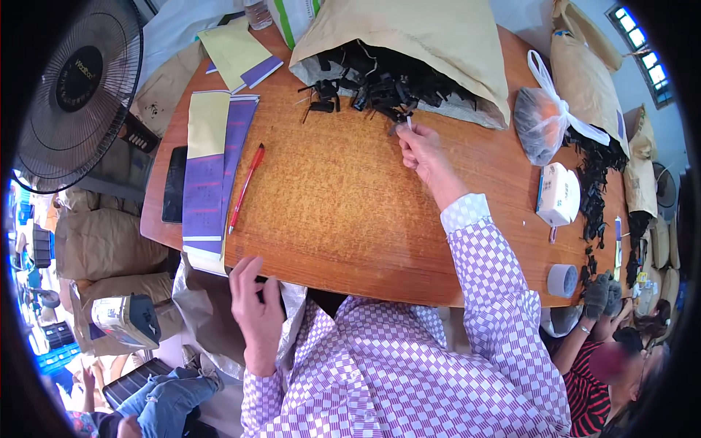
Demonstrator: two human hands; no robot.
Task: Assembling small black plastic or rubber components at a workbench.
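Observation:
A large tan paper sack lies on its side at the far edge of the table, its mouth facing me. Small black parts spill out of it in a tangled heap. At the near edge of that heap my right hand is closed in a pinch on a small dark piece; its exact shape is too small to make out. My left hand hangs just off the table's near left edge, fingers apart with nothing visible in them. Below it stands an open sack with a silvery lining.
Purple and yellow paper slips, a red pen and a dark phone lie at left, near a fan. At right are a tied plastic bag, a tissue pack, a tape roll and a gloved co-worker.

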